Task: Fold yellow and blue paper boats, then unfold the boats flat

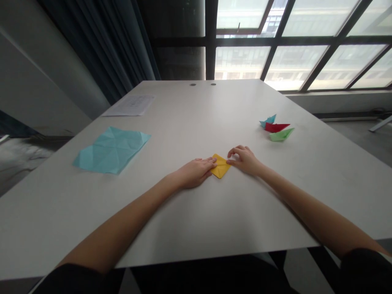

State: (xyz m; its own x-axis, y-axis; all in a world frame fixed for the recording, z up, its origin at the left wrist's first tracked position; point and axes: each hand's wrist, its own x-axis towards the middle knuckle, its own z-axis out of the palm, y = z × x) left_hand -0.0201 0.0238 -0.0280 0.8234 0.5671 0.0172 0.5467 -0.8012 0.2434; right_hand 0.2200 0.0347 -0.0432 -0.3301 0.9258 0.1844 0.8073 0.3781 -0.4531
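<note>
A small piece of yellow folded paper [221, 168] lies flat on the white table in front of me, turned like a diamond with creases across it. My left hand [198, 170] rests flat over its left corner, fingers stretched out and covering that part. At the right corner is my right hand [244, 160], its thumb tip touching the paper's edge. The fingers of that hand are curled, with a gap between index finger and thumb.
On the left of the table [190, 228] lies a creased light-blue sheet [113, 149], with a printed white page [130, 105] behind it. Blue [269, 120], red [276, 127] and green [281, 135] folded paper boats sit together on the right.
</note>
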